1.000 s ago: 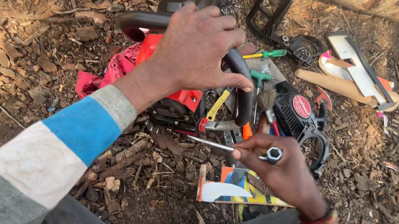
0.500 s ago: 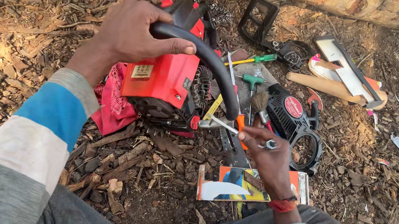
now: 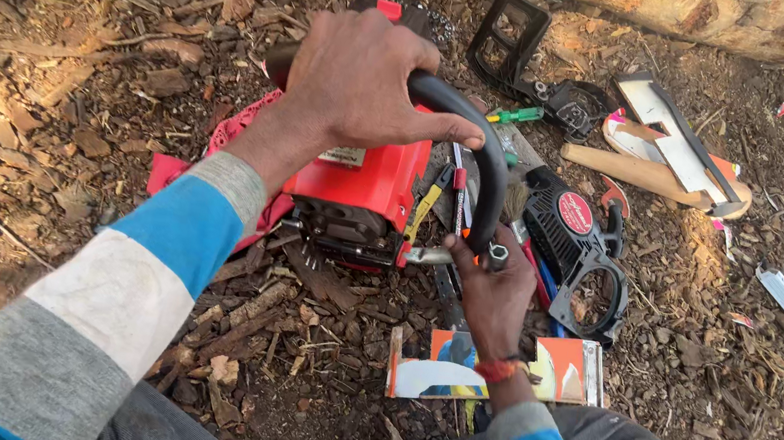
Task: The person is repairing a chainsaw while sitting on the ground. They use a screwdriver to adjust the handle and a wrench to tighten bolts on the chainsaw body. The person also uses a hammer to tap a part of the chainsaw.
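A red chainsaw body (image 3: 372,182) sits on the bark-strewn ground in front of me. My left hand (image 3: 365,80) grips the top of its black curved front handle (image 3: 482,151). My right hand (image 3: 493,294) is closed around a metal socket wrench (image 3: 496,257), its shaft reaching left to the lower right side of the chainsaw near the handle's base. A red cloth (image 3: 221,142) lies under the saw.
A black starter cover with a red disc (image 3: 576,239) lies right of the saw, among screwdrivers (image 3: 517,115) and loose tools. A black frame part (image 3: 512,34), a wooden handle (image 3: 640,172), a printed cardboard box (image 3: 493,370) and a log (image 3: 741,19) lie around.
The left hand slid from the saw's far left side onto the top of the black handle. The right hand with the wrench moved in against the handle's base.
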